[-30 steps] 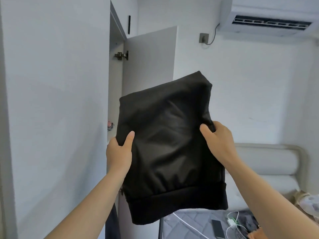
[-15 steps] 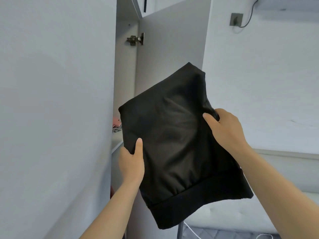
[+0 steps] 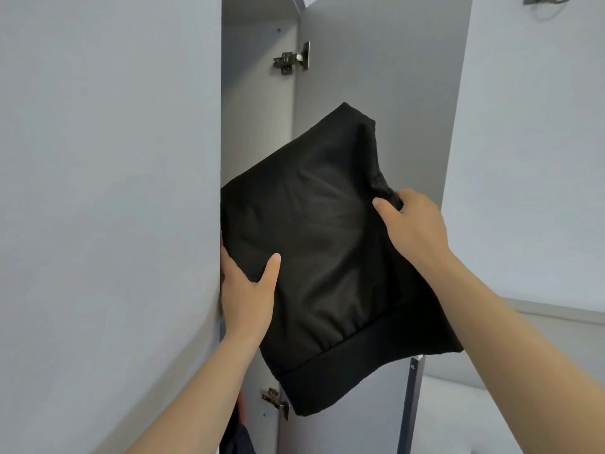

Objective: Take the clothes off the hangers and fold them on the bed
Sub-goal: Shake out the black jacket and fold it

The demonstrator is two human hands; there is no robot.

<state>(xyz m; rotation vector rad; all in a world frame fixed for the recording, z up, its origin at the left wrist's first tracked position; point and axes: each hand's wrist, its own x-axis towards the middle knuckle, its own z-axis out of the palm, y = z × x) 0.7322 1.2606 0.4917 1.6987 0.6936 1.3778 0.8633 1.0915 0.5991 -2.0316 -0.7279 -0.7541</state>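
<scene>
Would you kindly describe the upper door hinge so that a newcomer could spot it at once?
Find the open wardrobe door, the tall grey panel at centre. Follow its left edge upward past the folded black garment to the upper hinge, a small silver metal fitting. The lower hinge sits below the garment; this one is above it, near the picture's top.

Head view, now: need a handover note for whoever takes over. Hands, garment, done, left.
Left hand: grips the folded black garment at its lower left edge, thumb on top.
Right hand: grips its upper right edge, fingers curled behind.
Garment: held in the air, tilted, in front of the wardrobe opening, beside the open door.
Done: this piece is off its hanger and folded.
Left: set it down, probably inside the wardrobe; whether more clothes hang inside cannot be seen.
</scene>
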